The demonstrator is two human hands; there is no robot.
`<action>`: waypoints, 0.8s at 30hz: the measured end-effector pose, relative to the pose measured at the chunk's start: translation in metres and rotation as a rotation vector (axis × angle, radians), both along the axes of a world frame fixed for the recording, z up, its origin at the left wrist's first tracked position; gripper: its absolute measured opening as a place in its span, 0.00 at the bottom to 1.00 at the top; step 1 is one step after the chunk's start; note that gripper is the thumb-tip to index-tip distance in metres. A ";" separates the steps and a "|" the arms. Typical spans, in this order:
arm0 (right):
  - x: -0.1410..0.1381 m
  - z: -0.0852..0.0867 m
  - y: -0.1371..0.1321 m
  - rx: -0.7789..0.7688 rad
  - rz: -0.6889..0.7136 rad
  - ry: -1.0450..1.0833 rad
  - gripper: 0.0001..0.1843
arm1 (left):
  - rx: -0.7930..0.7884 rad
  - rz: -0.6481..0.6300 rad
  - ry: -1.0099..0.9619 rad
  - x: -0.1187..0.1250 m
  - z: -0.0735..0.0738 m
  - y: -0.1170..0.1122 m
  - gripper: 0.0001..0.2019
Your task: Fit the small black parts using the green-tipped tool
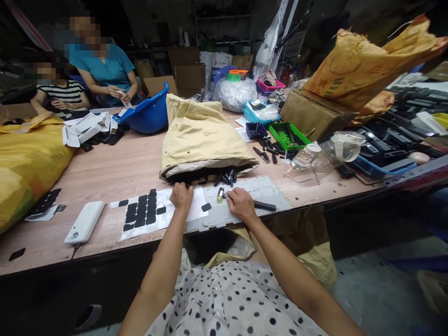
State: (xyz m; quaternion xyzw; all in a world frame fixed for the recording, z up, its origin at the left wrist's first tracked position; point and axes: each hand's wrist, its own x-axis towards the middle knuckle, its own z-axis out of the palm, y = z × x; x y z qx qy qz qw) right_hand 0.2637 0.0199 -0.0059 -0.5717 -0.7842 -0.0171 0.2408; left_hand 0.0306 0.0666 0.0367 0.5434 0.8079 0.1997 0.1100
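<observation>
My left hand (pixel 181 196) is closed at the mouth of a cream sack (pixel 201 133), with a bit of something black showing at its fingers. What it holds is mostly hidden. My right hand (pixel 241 204) curls over the shaft of a small hammer (pixel 265 206), whose yellowish-tipped head points left and black handle sticks out to the right. Small black parts (pixel 227 177) lie at the sack's opening between the hands. Beside my left hand is a white sheet of black stickers (pixel 142 210); one loose black sticker (pixel 206 207) lies nearer the middle.
A white power bank (pixel 85 222) with a cable and a yellow sack (pixel 31 163) are on the left. Behind stand a blue basin (pixel 149 112) and white boxes (pixel 91 128). A green tray (pixel 289 135) and clear jug (pixel 345 147) are on the right. Two people sit opposite.
</observation>
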 end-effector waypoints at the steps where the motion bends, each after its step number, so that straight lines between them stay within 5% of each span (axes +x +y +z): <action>1: 0.001 0.000 0.000 0.005 0.005 0.002 0.11 | 0.014 0.008 -0.011 -0.001 -0.002 -0.002 0.08; 6: 0.002 -0.001 0.000 0.014 0.008 0.014 0.12 | 0.177 -0.032 -0.053 -0.005 -0.013 -0.027 0.06; 14: 0.003 -0.001 -0.001 0.031 -0.001 0.004 0.11 | 0.120 -0.483 -0.201 0.016 -0.017 -0.045 0.05; 24: 0.000 0.000 -0.004 0.025 -0.055 -0.013 0.12 | 0.146 -0.511 -0.246 0.012 -0.026 -0.043 0.07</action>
